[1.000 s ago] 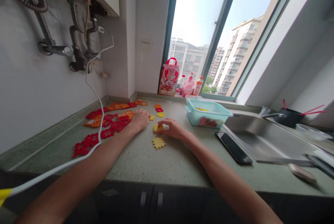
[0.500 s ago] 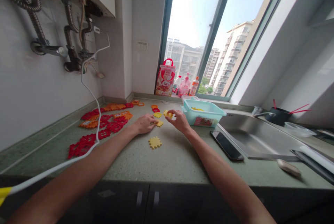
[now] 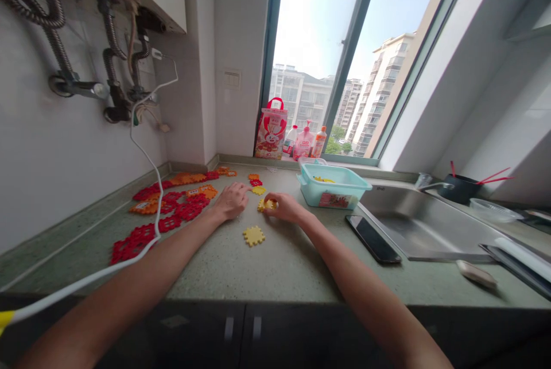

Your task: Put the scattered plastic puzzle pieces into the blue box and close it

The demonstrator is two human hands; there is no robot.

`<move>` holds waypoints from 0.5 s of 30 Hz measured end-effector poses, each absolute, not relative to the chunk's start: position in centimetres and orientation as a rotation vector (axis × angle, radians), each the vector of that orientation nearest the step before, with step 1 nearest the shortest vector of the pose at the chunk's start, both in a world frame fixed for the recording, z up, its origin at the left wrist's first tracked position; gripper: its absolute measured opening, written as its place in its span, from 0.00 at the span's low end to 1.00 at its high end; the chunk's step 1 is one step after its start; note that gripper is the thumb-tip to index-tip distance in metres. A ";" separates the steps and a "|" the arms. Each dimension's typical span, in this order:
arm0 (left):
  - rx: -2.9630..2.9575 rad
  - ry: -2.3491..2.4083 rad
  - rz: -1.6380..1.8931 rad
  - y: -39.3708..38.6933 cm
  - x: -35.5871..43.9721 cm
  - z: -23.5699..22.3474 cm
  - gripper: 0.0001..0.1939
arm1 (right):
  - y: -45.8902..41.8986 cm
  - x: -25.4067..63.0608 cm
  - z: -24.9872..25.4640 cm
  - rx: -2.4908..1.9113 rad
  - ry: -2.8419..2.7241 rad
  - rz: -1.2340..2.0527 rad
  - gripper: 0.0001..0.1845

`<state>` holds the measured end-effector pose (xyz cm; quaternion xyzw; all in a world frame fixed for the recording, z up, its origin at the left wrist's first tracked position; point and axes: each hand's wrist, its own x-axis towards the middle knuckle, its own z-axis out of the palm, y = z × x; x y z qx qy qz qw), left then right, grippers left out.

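Note:
My right hand (image 3: 287, 208) pinches a yellow toothed building piece (image 3: 263, 206) low over the counter; its fingers cover part of it. To the left, my left hand (image 3: 233, 201) rests on the counter with fingers stretched out and nothing in it. Its index fingertip is close to a brighter yellow piece (image 3: 259, 190), and I cannot tell whether they touch. Nearer to me lies a single pale yellow piece (image 3: 253, 236), flat. Behind the hands sit a small red piece (image 3: 256, 183) and a small orange one (image 3: 253, 177).
Joined red pieces (image 3: 135, 241) and orange pieces (image 3: 146, 206) spread along the left, crossed by a white cable (image 3: 160, 208). On the right stand a turquoise tub (image 3: 310, 191) with yellow pieces inside, a phone (image 3: 372, 239) and a steel sink (image 3: 413, 225). Bottles (image 3: 304, 144) line the windowsill.
My right hand has brought its yellow piece down and left, to where another yellow piece lay. My left hand has drawn away from that piece, leftward, and its fingers have straightened.

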<state>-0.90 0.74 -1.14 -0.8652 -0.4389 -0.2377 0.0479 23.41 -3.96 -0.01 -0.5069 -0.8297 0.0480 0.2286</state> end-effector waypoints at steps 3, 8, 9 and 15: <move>-2.663 -1.358 -0.686 1.1 -0.9 -1.5 0.21 | -4.6 23.4 0.4 -1.378 -2.344 0.098 0.13; -2.718 -1.380 -0.694 1.9 -1.1 -1.9 0.21 | -4.9 23.3 1.1 -1.251 -2.442 -0.034 0.17; -2.724 -1.389 -0.692 2.0 -1.2 -1.9 0.21 | -4.8 23.8 1.5 -1.205 -2.435 -0.104 0.17; -2.759 -1.421 -0.629 2.3 -1.2 -1.8 0.23 | -4.2 33.2 5.5 -1.302 -1.771 -0.602 0.17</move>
